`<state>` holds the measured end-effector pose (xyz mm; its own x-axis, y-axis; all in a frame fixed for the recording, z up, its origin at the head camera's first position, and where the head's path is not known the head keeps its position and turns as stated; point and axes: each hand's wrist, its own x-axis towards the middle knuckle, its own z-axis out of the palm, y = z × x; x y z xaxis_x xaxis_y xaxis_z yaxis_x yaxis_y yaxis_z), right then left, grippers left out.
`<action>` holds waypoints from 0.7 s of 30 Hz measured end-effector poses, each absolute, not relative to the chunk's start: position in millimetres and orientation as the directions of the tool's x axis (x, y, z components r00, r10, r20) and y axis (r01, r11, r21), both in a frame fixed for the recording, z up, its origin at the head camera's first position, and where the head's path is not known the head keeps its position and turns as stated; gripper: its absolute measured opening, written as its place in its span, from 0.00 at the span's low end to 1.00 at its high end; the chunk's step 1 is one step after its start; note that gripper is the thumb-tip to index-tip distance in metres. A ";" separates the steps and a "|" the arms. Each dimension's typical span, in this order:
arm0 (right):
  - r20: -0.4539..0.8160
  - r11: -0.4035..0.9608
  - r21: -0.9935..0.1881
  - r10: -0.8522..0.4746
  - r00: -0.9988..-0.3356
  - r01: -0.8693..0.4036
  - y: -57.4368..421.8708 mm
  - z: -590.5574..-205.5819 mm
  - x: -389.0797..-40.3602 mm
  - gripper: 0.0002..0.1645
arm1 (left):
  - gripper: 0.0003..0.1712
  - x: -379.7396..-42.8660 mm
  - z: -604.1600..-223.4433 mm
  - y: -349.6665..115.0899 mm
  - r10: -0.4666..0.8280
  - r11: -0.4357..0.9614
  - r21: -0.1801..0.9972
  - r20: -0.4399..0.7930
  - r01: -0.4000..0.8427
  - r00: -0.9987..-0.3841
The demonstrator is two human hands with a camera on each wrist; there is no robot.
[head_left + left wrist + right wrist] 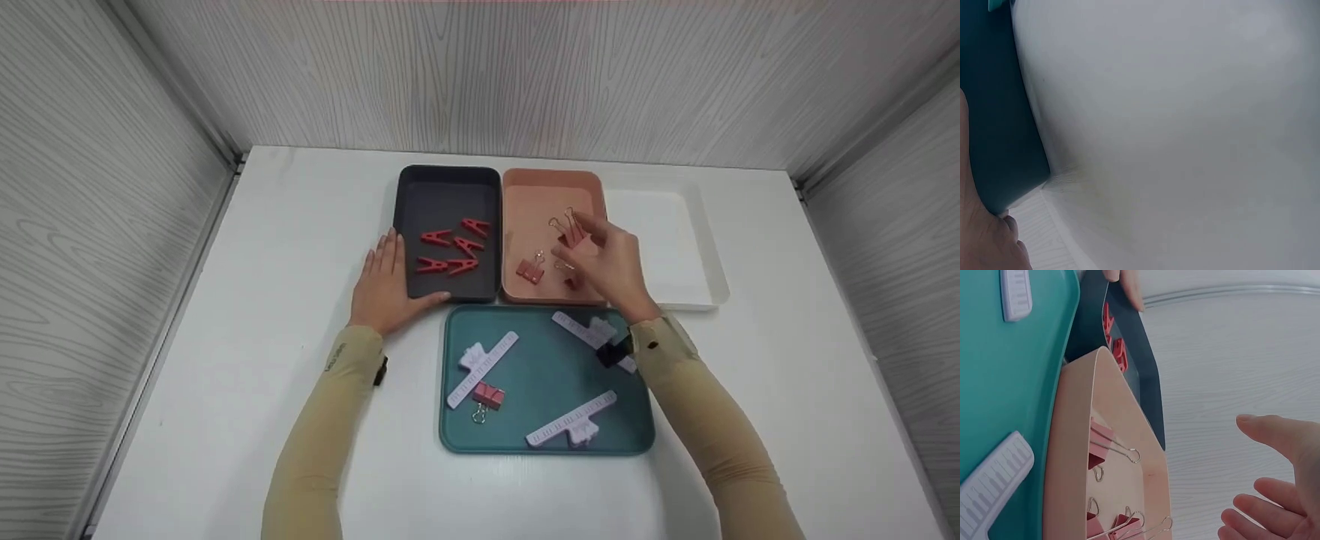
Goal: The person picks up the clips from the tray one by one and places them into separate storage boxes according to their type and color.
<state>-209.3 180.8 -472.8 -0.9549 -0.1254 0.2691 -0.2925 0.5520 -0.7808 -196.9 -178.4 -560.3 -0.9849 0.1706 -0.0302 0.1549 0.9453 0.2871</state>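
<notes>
My left hand [384,289] rests with straight fingers along the left side of the black tray [446,176], thumb at its near edge. Several red clothespin-like clips [468,246] lie inside. Over the right part of the pink tray [551,180] is my right hand [607,262]. In the right wrist view its thumb and fingers are spread, holding nothing. Below and beside it lie pink binder clips [531,271] with wire handles. Another binder clip [489,395] sits on the teal tray [540,352] among white keyboard-patterned clips [571,418].
To the right of the pink tray stands a white tray [716,262], partly behind my right hand. All trays sit on a white table [315,202]. Grey wood-grain panels [487,82] rise at the back and both sides.
</notes>
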 end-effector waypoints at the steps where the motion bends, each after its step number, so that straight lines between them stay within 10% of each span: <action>1: 0.272 0.557 -0.776 -0.129 -0.954 -0.296 180.3 -472.3 -207.6 0.37 | 0.77 -197.0 -560.2 -178.4 0.170 0.946 0.287 -0.033 0.153 -0.985; 21: 0.281 0.480 -0.803 -0.215 -0.935 -0.352 170.0 -467.9 -177.3 0.36 | 0.77 -197.5 -561.0 -178.4 0.168 0.946 0.285 -0.030 0.153 -0.985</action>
<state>-177.3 170.0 -467.9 -0.9351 -0.2152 0.2815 -0.3523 0.4801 -0.8034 -197.5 -178.4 -561.0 -0.9854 0.1679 -0.0296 0.1527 0.9463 0.2851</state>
